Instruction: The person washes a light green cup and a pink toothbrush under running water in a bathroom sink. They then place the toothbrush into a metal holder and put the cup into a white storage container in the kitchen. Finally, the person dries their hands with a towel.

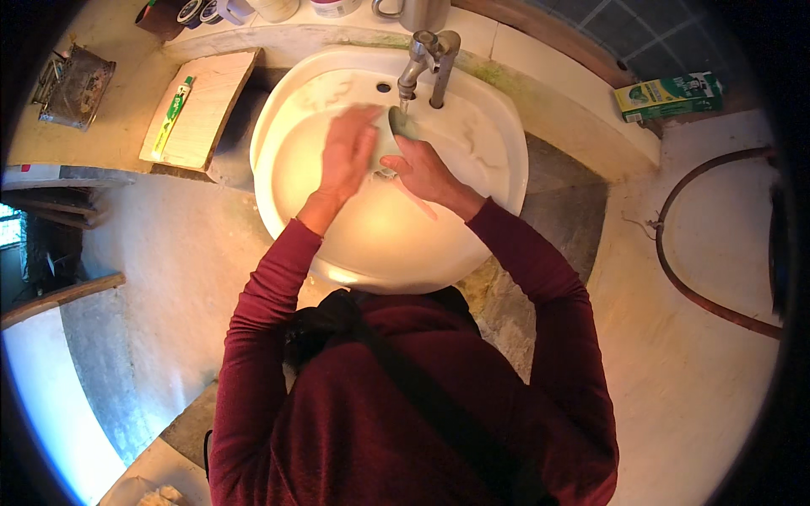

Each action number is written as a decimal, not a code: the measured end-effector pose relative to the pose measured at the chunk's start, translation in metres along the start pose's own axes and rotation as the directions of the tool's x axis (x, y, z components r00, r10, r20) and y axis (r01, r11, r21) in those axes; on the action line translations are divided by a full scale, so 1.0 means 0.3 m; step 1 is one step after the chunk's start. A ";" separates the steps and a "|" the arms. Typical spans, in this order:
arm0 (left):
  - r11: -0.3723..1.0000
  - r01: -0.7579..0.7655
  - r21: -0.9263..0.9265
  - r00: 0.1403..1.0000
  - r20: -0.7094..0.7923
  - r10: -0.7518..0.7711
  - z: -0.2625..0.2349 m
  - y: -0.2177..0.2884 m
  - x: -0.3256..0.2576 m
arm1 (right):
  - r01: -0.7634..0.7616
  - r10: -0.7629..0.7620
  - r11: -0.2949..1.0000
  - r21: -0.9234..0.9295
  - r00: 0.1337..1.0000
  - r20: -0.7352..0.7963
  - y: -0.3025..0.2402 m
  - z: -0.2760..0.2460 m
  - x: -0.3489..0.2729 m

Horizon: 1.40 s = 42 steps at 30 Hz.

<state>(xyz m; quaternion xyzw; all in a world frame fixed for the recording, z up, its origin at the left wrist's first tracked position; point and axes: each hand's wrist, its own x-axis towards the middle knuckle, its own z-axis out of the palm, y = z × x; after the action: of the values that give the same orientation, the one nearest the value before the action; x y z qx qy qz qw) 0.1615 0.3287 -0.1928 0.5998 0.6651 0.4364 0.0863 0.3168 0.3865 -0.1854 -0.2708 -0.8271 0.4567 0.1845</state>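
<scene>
Over the white washbasin (278, 194), my right hand (426, 173) grips a pale cup (385, 147), tilted so that its dark, greenish inside shows near the tap. My left hand (348, 150) is at the cup's left side with its fingers stretched out and somewhat blurred. Whether its fingertips touch the cup, I cannot tell. Directly above the cup is the metal tap (412, 80), its spout pointing down at the rim. Part of the cup is hidden behind my fingers.
On the left ledge, a green and yellow tube (174, 116) lies on a wooden board (202, 105), near a wire basket (78, 87). A metal mug (422, 14) and several containers line the back ledge. A green carton (669, 96) lies at right, above a hanging brown hoop (666, 244).
</scene>
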 end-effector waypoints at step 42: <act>0.171 0.780 -0.602 0.550 0.527 -0.648 -0.005 -0.095 -0.081 | 0.311 -0.357 0.838 -0.448 0.934 -0.018 -0.005 -0.060 -0.033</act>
<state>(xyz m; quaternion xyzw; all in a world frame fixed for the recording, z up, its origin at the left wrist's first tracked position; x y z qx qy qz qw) 0.1462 0.3096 -0.2213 0.1396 0.5886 0.5407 0.5846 0.3341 0.3913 -0.1753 -0.1793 -0.9325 0.2053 0.2369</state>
